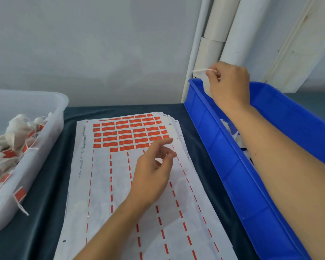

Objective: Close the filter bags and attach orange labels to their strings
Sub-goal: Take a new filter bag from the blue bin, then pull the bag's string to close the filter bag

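Our right hand (228,83) pinched a white string (203,70) above the blue bin (251,184); our left hand (152,171) hovered, fingers loosely spread and holding nothing, over the label sheet (131,136).

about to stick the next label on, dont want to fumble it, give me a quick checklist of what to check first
1. String held: ok. The right hand pinches a white string above the blue bin.
2. Bag on that string: cannot tell, the hand hides it.
3. Bag closed: cannot tell.
4. Labels left on the sheet: ok, orange labels fill its far rows.
5. Left hand free to peel: ok, it hovers open over the sheet, holding nothing.
6. Room in the clear tub for finished bags: ok, not full.
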Demonstrator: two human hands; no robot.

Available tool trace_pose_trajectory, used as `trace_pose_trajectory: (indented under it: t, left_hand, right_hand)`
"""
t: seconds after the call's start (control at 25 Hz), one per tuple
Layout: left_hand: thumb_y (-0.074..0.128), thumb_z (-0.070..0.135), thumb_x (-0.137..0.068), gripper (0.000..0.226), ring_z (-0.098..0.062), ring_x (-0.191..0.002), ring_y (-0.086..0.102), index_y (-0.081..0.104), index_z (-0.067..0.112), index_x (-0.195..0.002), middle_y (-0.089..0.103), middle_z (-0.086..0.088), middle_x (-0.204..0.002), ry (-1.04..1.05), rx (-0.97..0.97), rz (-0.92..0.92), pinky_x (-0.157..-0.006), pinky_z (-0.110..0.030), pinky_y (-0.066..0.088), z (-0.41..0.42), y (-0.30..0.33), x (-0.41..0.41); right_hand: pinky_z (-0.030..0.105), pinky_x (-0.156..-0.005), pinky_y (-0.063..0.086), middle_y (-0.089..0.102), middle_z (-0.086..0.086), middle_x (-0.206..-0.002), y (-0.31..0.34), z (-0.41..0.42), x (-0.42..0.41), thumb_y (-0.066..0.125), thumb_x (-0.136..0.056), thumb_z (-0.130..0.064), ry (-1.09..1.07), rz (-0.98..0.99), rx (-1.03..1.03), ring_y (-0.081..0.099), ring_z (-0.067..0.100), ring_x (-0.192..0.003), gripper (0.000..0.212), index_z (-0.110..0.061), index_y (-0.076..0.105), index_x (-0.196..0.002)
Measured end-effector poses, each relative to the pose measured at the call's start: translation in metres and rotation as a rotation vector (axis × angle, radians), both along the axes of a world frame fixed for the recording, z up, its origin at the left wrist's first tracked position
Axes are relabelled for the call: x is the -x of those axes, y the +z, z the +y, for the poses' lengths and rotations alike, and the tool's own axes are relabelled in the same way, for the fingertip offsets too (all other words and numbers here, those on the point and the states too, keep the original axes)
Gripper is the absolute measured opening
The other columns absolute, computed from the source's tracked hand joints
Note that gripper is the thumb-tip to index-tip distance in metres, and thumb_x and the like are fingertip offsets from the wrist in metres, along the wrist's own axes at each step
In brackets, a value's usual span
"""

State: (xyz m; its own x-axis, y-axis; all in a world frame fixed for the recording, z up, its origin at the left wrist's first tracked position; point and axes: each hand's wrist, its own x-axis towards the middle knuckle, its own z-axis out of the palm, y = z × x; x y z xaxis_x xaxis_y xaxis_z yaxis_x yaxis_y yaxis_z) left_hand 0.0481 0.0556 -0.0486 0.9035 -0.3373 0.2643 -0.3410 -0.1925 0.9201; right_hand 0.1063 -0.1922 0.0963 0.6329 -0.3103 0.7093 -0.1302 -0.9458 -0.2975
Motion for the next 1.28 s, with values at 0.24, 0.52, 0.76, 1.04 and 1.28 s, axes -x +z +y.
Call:
trace_pose_trajectory:
  t: [0.24, 0.52, 0.76, 1.04, 1.28]
  left_hand:
    - [0.056, 0.047, -0.103, 0.034, 0.01, -0.114, 0.06, 0.051, 0.047, -0.136, 0.062, 0.032, -0.123, 0.089, 0.069, 0.102, -0.082, -0.009, 0.053, 0.047, 0.015, -0.028]
    - [0.057, 0.043, -0.105, 0.021, 0.004, -0.105, 0.067, 0.065, 0.031, -0.12, 0.071, 0.022, -0.112, 0.245, 0.092, 0.121, -0.079, -0.008, 0.053, 0.113, -0.002, -0.047]
    - [0.075, 0.031, -0.096, 0.007, -0.012, -0.085, 0.074, 0.073, 0.03, -0.088, 0.076, 0.01, -0.088, 0.335, 0.204, 0.089, -0.073, -0.019, 0.06, 0.114, -0.004, -0.044]
    - [0.074, 0.018, -0.095, 0.011, -0.012, -0.075, 0.071, 0.075, 0.026, -0.087, 0.075, 0.008, -0.081, 0.315, 0.184, 0.068, -0.067, -0.017, 0.055, 0.113, 0.0, -0.043]
    - [0.063, 0.028, -0.103, 0.011, -0.027, -0.092, 0.072, 0.074, 0.029, -0.101, 0.077, 0.003, -0.096, 0.137, 0.209, 0.05, -0.08, -0.047, 0.061, 0.113, 0.006, -0.043]
  right_hand:
    - [0.012, -0.069, 0.049, 0.07, -0.012, -0.082, -0.013, 0.101, -0.014, 0.067, -0.098, -0.032, 0.475, 0.054, -0.159, 0.063, 0.001, -0.072, 0.013, -0.023, 0.076, -0.1]
    - [0.02, -0.073, 0.061, 0.07, -0.023, -0.091, -0.123, 0.193, 0.014, 0.068, -0.099, -0.036, 0.68, 0.322, -0.559, 0.068, -0.002, -0.088, 0.006, -0.033, 0.072, -0.097]
    - [0.02, -0.081, 0.06, 0.069, -0.026, -0.11, -0.146, 0.205, 0.026, 0.066, -0.097, -0.045, 0.702, 0.269, -0.759, 0.064, 0.001, -0.108, 0.013, -0.041, 0.068, -0.109]
    - [0.012, -0.087, 0.052, 0.07, -0.024, -0.105, -0.115, 0.216, 0.016, 0.073, -0.093, -0.039, 0.766, 0.266, -0.455, 0.063, -0.001, -0.105, 0.012, -0.036, 0.076, -0.104]
    - [0.009, -0.082, 0.05, 0.068, -0.019, -0.099, -0.098, 0.223, 0.018, 0.07, -0.097, -0.029, 0.764, 0.285, -0.462, 0.063, 0.003, -0.098, 0.003, -0.029, 0.073, -0.099]
